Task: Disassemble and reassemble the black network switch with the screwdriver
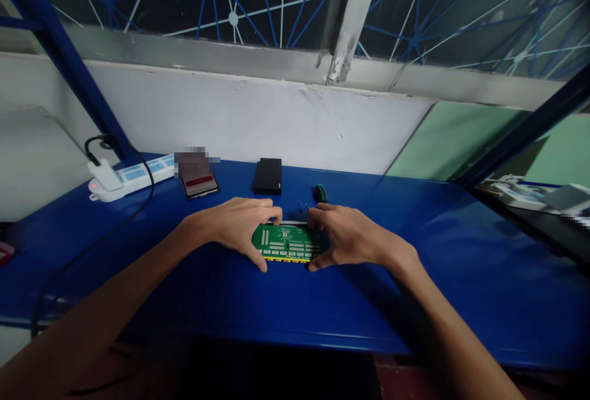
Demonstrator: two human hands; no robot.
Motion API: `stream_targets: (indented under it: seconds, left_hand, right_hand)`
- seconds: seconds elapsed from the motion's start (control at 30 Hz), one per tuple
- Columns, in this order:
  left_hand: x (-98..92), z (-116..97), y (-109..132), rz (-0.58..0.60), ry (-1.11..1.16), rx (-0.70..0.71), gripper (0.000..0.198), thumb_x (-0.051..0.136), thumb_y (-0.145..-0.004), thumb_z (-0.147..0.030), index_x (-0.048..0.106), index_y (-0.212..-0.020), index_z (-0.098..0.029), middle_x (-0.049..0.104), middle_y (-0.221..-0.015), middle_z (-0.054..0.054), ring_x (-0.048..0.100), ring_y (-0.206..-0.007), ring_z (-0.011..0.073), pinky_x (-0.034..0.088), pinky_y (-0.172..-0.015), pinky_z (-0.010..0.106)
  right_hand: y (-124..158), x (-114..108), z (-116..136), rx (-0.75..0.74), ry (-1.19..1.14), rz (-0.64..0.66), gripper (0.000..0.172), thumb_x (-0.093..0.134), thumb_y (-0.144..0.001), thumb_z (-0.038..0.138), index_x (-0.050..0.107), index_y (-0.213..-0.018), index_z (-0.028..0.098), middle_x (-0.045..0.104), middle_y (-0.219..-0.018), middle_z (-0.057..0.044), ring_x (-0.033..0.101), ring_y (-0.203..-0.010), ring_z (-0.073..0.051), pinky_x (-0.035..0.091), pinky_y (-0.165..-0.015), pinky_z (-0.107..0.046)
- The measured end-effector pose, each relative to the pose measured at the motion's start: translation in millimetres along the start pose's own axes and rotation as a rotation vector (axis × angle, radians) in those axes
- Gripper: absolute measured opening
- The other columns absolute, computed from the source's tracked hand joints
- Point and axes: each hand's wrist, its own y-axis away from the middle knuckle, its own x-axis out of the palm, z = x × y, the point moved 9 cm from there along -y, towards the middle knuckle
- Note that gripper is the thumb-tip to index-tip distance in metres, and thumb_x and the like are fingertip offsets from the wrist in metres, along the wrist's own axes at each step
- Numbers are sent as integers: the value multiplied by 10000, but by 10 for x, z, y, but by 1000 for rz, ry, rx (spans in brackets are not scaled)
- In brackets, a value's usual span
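Note:
A green circuit board (286,243) with white markings and yellow contacts along its near edge lies flat on the blue table (221,289). My left hand (239,228) grips its left end, thumb at the near edge and fingers over the far edge. My right hand (348,235) grips the right end the same way. Just behind the board lie a few tiny dark screws (302,207) and a green-handled screwdriver (321,193), close to my right fingers.
At the back of the table are a small black box (268,176), a phone (199,182) and a white power strip (131,177) with a plugged-in adapter and black cable (69,265). A white wall runs behind; another bench with items stands at the right.

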Motion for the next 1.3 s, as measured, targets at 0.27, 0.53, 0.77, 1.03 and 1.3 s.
stream_targets:
  seconds: [0.27,0.53,0.77,1.03,1.3]
  left_hand:
    - [5,1,-5,-3,30,14,758,734,-575,-697,532,-1139,-233,576,-1028,45,544,-831,201,328,-618,271]
    - [5,4,0,14,33,-3,726,712,-611,-707,549,-1139,-235,577,-1021,44,539,-833,201,335,-625,277]
    - [9,19,-10,3,34,0,701,703,-615,-709,559,-1113,-237,578,-1020,50,537,-803,196,330,-621,280]
    - [0,14,-6,-4,50,10,695,676,-632,-704,575,-1130,-229,583,-1029,56,535,-841,208,322,-640,283]
    - [-60,105,1,-20,131,-3,696,682,-628,-718,579,-1131,-248,579,-962,39,526,-811,195,346,-657,277]
  right_hand:
    - [-1,-7,-15,-18,4,-24,584,816,-595,540,646,-1004,160,610,-904,-69,534,-676,-181,334,-530,-295]
    - [51,-17,-32,6,-5,-41,612,810,-616,540,667,-1081,168,614,-944,-77,555,-716,-192,351,-557,-294]
    - [60,-31,-5,19,4,-43,656,814,-626,526,645,-1161,188,600,-981,-83,562,-700,-185,346,-536,-284]
    - [76,-93,-43,-7,-94,-129,728,702,-690,675,605,-1227,193,621,-1016,-100,582,-731,-194,415,-589,-302]
    - [38,-360,-552,290,-7,-453,362,521,-897,526,662,-990,206,691,-928,-64,612,-719,-189,358,-564,-291]
